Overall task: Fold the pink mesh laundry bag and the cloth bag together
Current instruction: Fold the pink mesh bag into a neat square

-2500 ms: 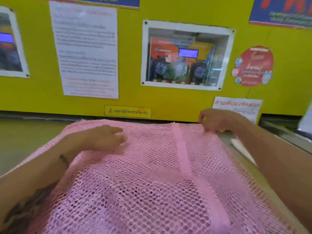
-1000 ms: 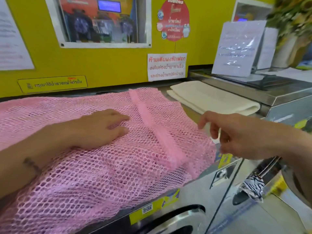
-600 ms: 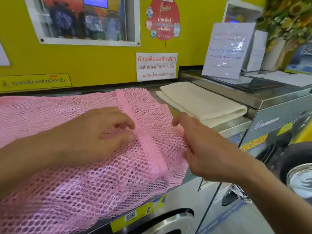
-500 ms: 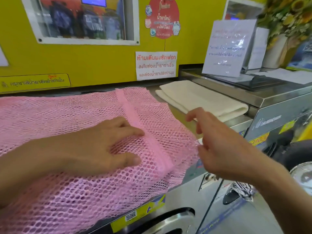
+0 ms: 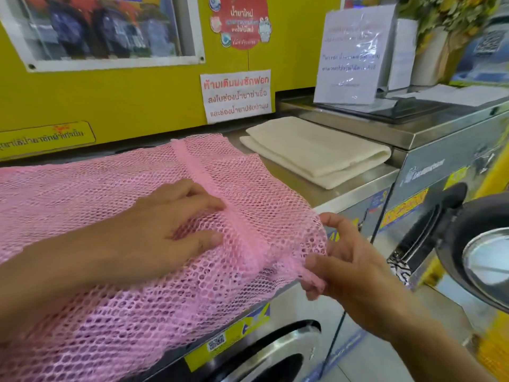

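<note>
Left hand flat on mesh bag, fingers spread, pinning it near seam strip
Right hand pinching bag's right edge at front corner, thumb and fingers closed on mesh
Mesh bag spread over steel counter, front part hanging over washer front; no fold in it yet
Cloth bag cream, already folded flat, just right of mesh bag, apart from it
Judgement: early stage; mesh only laid out and smoothed; left to do: fold mesh, bring cloth bag onto it, fold both as one

Bright, even light, soft shadows – wide-angle bend at edges, slight blur lower rt.
</note>
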The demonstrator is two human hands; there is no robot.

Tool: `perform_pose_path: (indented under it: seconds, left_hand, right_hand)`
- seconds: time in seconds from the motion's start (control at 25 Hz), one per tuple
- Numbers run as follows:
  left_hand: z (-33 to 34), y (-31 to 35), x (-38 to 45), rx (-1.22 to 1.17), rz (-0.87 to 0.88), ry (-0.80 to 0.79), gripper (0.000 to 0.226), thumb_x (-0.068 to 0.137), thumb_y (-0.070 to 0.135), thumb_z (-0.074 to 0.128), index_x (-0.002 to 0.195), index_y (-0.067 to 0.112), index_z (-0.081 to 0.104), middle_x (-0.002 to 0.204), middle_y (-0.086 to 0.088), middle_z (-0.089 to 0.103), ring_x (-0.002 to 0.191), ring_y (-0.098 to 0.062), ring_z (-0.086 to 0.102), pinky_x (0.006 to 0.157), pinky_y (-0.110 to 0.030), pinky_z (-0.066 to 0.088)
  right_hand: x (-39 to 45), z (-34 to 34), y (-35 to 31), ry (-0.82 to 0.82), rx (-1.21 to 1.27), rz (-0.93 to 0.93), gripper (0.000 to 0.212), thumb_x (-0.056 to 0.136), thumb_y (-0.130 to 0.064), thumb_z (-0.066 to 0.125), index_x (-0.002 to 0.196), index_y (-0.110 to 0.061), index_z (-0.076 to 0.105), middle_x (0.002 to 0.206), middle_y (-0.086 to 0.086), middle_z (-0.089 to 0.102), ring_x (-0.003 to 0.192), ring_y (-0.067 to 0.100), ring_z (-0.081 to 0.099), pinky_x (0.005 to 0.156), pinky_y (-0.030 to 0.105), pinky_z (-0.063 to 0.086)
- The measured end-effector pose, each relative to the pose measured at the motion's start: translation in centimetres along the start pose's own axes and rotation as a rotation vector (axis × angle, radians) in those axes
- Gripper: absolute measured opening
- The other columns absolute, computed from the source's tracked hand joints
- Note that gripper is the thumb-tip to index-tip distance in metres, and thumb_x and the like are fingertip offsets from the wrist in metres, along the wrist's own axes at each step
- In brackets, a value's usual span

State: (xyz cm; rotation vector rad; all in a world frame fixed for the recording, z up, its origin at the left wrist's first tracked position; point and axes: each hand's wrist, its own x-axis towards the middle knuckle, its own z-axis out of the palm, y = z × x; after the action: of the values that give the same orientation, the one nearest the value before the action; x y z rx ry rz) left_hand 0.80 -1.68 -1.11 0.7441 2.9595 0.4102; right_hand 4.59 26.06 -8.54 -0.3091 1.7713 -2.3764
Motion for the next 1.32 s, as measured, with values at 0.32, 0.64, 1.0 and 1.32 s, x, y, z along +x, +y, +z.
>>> perform_pose_path:
  seconds: [0.32, 0.64, 1.0, 1.32]
  left_hand:
    - [-0.2, -1.6, 1.1, 0.017, 0.039, 0.015, 0.066, 0.075, 0.080, 0.028, 0.136, 0.056, 0.036, 0.131, 0.042, 0.030, 0.126, 0.016, 0.030, 0.110, -0.027, 0.030]
    - [-0.9, 4.9, 1.4, -0.034, -0.037, 0.216, 0.032, 0.091, 0.051, 0.051, 0.123, 0.046, 0.053, 0.114, 0.029, 0.050, 0.111, 0.004, 0.047, 0.100, -0.030, 0.043]
    - [2.9, 14.2, 10.5, 0.168, -0.541, 0.228, 0.067, 0.085, 0.072, 0.039, 0.140, 0.035, 0.029, 0.128, -0.006, 0.042, 0.119, -0.029, 0.040, 0.097, -0.048, 0.033]
    - [3.0, 13.2, 11.5, 0.081, -0.735, 0.261, 0.079, 0.088, 0.027, 0.057, 0.146, 0.037, 0.004, 0.128, -0.004, 0.044, 0.119, -0.029, 0.044, 0.094, -0.042, 0.042]
  right_hand:
    - [0.0, -4.7, -6.2, -0.142, -1.248, 0.365, 0.064, 0.079, -0.012, 0.070, 0.120, -0.050, 0.041, 0.082, 0.000, 0.070, 0.067, 0.016, 0.072, 0.072, 0.048, 0.060]
    - [11.1, 1.4, -13.1, -0.259, -1.419, -0.540, 0.037, 0.086, 0.000, 0.056, 0.108, -0.028, 0.063, 0.088, -0.011, 0.064, 0.080, 0.006, 0.061, 0.067, 0.015, 0.047]
    - [30.0, 2.3, -11.3, -0.739, -2.108, -0.665, 0.069, 0.078, -0.003, 0.061, 0.138, -0.029, 0.039, 0.133, 0.002, 0.052, 0.117, 0.027, 0.051, 0.075, 0.037, 0.045]
    - [33.7, 2.9, -8.2, -1.016, -1.813, -0.790, 0.087, 0.077, -0.013, 0.065, 0.145, -0.039, 0.017, 0.125, -0.001, 0.065, 0.102, 0.023, 0.059, 0.082, 0.045, 0.055]
